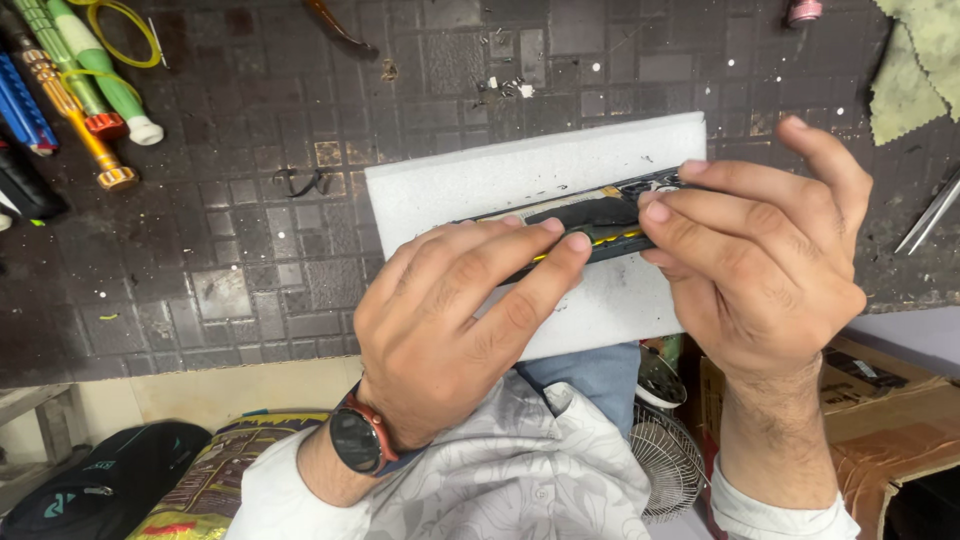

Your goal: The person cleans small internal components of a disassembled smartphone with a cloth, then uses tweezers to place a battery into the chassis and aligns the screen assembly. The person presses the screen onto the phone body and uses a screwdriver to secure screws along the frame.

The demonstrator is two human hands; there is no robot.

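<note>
Sleeves of pale patterned cloth sit nearest the camera, at six o'clock, with a dark wristwatch with a reddish rim on the left wrist. Beyond it the left hand is curled in a pinching grip on the near end of an opened phone, fingers laid along its upper edge. The right hand, at three o'clock, clamps the far end between thumb and fingertips, its index finger lifted free.

The phone is a thin dark slab held edge-up and tilted, its exposed inside showing a black panel, a yellow strip along the lower edge and small metallic parts near the right fingertips. It hovers just above a white foam block, which lies on the dark, scuffed, square-patterned bench.

Farther off, at ten o'clock, lie screwdrivers with green, blue and orange handles beside a yellow ring. At one o'clock rests a green cloth, with metal tweezers at three o'clock.
</note>
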